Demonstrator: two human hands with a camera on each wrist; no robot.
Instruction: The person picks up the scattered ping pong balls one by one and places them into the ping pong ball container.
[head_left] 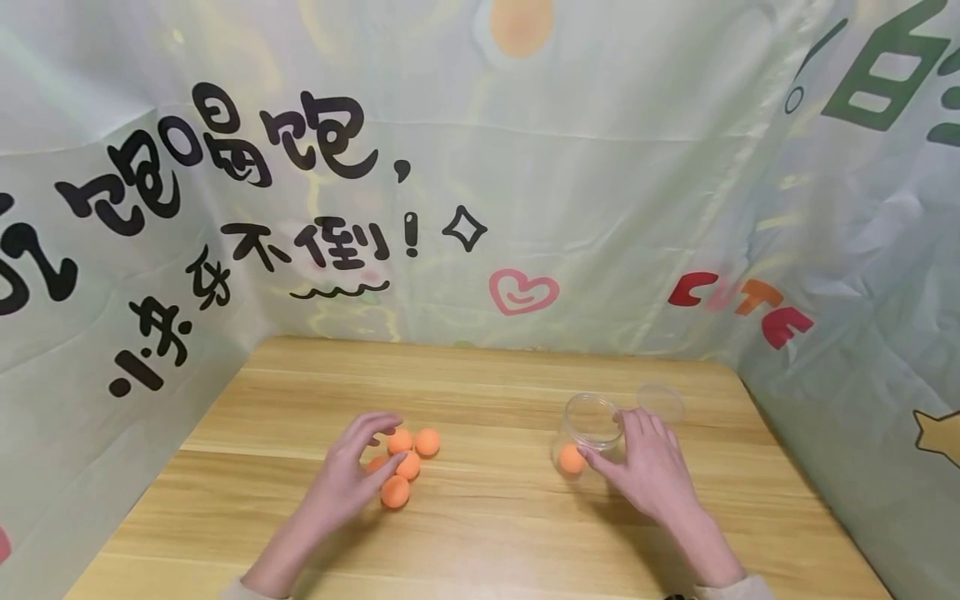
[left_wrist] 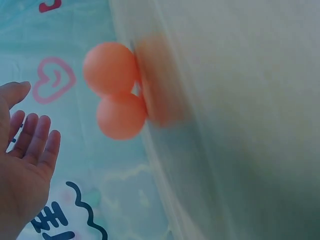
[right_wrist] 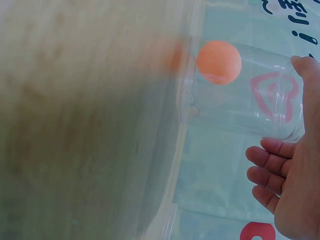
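The left hand [head_left: 347, 482] holds thumb and fingers spread about the orange balls [head_left: 395, 492] on the table [head_left: 487, 525]; a light pinch should suit them; the right hand [head_left: 651, 467] grips the jar [right_wrist: 230, 110] near its rim, one ball [right_wrist: 219, 62] inside; best kept steady.

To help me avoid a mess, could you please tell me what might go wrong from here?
The loose balls are round and lie directly on the table, so a nudge from the left hand close around them might send some rolling.
The right hand holds the open jar near its rim; a tug could tip it, spilling the ball inside.
The clear lid lies just beyond that hand and might get knocked.
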